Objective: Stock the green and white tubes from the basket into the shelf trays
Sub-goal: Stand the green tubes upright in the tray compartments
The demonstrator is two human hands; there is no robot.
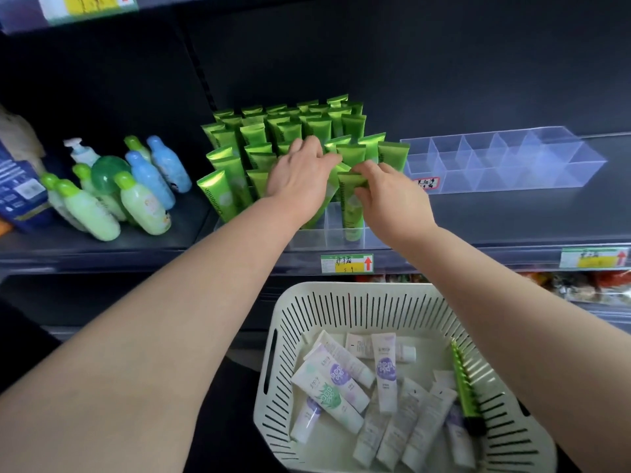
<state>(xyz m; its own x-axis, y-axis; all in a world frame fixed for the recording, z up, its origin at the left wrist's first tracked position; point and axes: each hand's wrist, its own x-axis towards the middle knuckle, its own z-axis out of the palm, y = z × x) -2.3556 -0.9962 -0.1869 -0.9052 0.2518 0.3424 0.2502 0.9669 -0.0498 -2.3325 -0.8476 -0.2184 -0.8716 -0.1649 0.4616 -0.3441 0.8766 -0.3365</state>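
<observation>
At the front of the divided clear tray [327,235] on the shelf [512,220], the right hand [387,196] pinches the flat top end of a green tube [351,209] between the thumb and curled fingers. This tube stands upright in one of the tray's front compartments, cap down. Just left of it, the left hand [298,175] reaches over the packed rows of green tubes [290,129] that fill the rest of the tray. Its fingers are fairly straight and slightly spread, with the tips touching the tube tops; how hard they press cannot be told.

Right of the tray, on the same shelf, sits an empty tray [505,162] of the same clear, divided kind. Left of the tray stand green and blue bottles [136,189]. A price tag [346,263] is fixed to the shelf edge just below the tray's front.

Below the tray, nearer the person, a pale slotted basket [341,300] holds a loose heap of white tubes [386,370] lying flat. A loose green tube [464,387] lies along the basket's right wall, its dark cap toward the person.
</observation>
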